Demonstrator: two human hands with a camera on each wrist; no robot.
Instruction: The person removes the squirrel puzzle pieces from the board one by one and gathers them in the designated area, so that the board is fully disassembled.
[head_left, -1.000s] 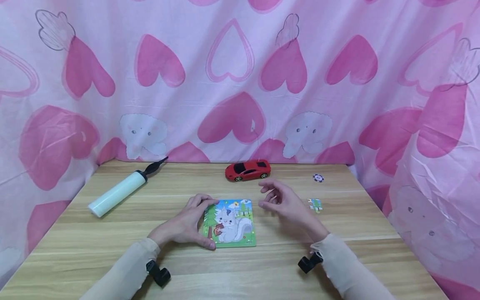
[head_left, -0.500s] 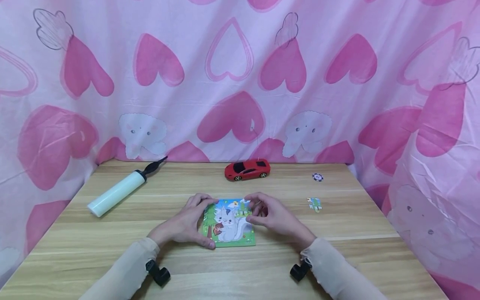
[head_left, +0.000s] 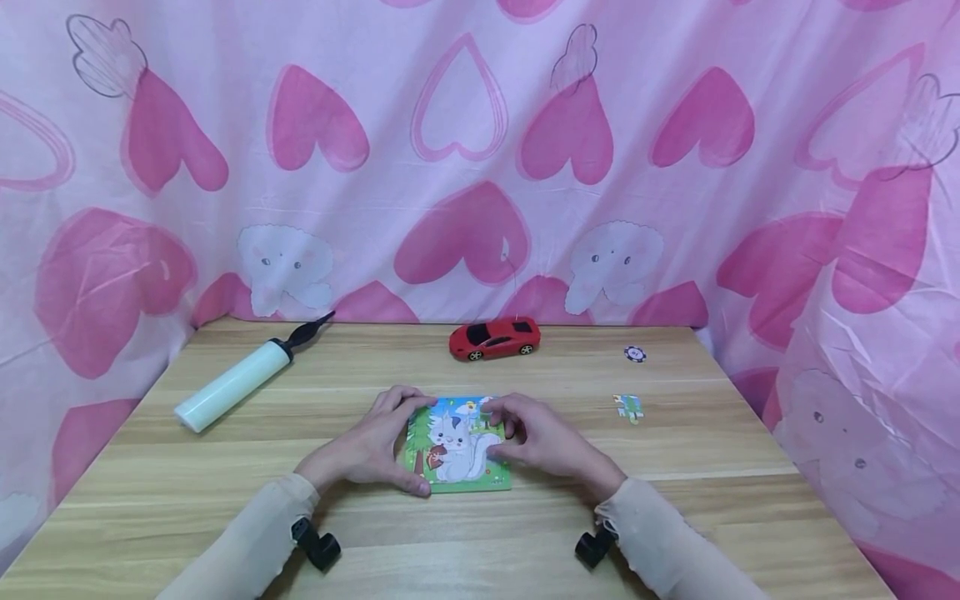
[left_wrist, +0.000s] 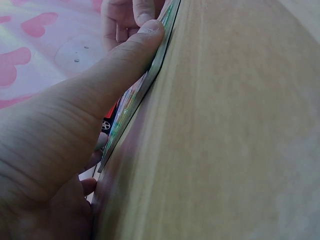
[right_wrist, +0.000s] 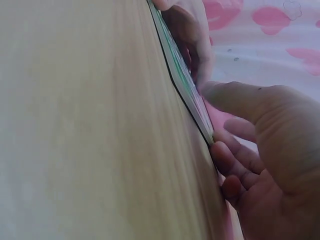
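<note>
A square jigsaw puzzle (head_left: 457, 458) with a white squirrel holding an acorn lies flat on the wooden table. My left hand (head_left: 367, 446) grips its left side, thumb at the near corner and fingers at the far one. On the opposite side, my right hand (head_left: 551, 442) holds the right edge; its thumb and index finger reach over the picture and hide part of it. In the right wrist view, the other fingers (right_wrist: 225, 157) curl at the puzzle's rim. The thumb (left_wrist: 150, 30) of my left hand lies along the puzzle's edge in the left wrist view.
A few joined jigsaw pieces (head_left: 628, 407) lie to the right, with a poker chip (head_left: 635, 354) behind them. At the back stands a red toy car (head_left: 495, 339). A white hand pump (head_left: 236, 385) with a black nozzle lies at the left. A pink heart-print curtain (head_left: 465, 167) surrounds the table.
My right hand has come left and down from beside the puzzle onto its right edge. The left hand has kept its hold, and the puzzle has stayed in place.
</note>
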